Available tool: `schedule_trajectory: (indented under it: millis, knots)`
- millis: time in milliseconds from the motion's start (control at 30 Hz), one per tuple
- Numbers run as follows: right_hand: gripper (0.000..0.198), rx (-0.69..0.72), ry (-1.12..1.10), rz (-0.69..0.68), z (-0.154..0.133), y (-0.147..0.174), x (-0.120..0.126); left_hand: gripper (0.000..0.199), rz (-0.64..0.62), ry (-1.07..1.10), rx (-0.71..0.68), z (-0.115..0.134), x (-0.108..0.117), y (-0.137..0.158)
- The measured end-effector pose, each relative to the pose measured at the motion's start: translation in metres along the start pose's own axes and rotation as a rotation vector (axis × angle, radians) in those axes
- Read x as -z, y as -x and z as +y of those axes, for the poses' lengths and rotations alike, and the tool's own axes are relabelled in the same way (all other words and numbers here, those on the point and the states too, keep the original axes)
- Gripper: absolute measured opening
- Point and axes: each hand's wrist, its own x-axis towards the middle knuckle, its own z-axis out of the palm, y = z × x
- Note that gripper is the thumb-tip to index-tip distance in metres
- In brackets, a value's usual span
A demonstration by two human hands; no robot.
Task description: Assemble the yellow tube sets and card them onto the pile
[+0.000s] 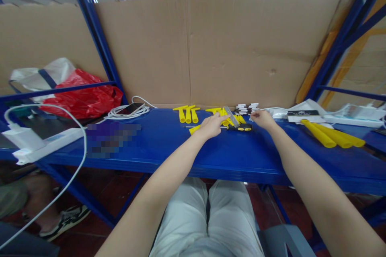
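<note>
My left hand reaches over the blue bench, its index finger stretched toward a flat grey metal blade among yellow plastic pieces. One yellow piece shows at the left edge of this hand; its other fingers are partly hidden. Beside it lies a screwdriver with a black and yellow handle, its thin shaft passing by the hand. My right hand is closed, fingertips together, just right of a pile of small black-and-white pieces; whatever it pinches is too small to make out.
Three yellow T-shaped pieces stand near the cardboard wall. Yellow tubes and a white box lie at right. Leftward are a coiled white cable, power strip and red bag. Another person's leg shows below.
</note>
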Motion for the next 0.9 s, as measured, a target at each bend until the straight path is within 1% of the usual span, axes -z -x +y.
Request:
schedule_trajectory:
  millis: [133, 333, 500, 667, 900]
  knots:
    - [0.011, 0.014, 0.023, -0.094, 0.005, 0.001, -0.004, 0.062, -0.003, 0.014, 0.004, 0.000, 0.000, 0.000]
    - [0.015, -0.063, 0.076, -0.182, 0.001, 0.003, -0.009, 0.061, -0.003, 0.058, 0.018, -0.001, -0.004, -0.001]
    - [0.019, -0.068, 0.125, -0.211, 0.002, 0.002, -0.011, 0.059, -0.003, 0.073, 0.026, -0.002, -0.007, -0.004]
    - [0.012, -0.047, 0.124, -0.216, 0.009, -0.001, -0.014, 0.058, -0.011, 0.079, 0.035, -0.002, -0.008, -0.004]
    - [0.010, -0.083, 0.136, -0.231, 0.006, -0.001, -0.014, 0.058, 0.012, 0.096, 0.027, -0.002, -0.009, -0.005]
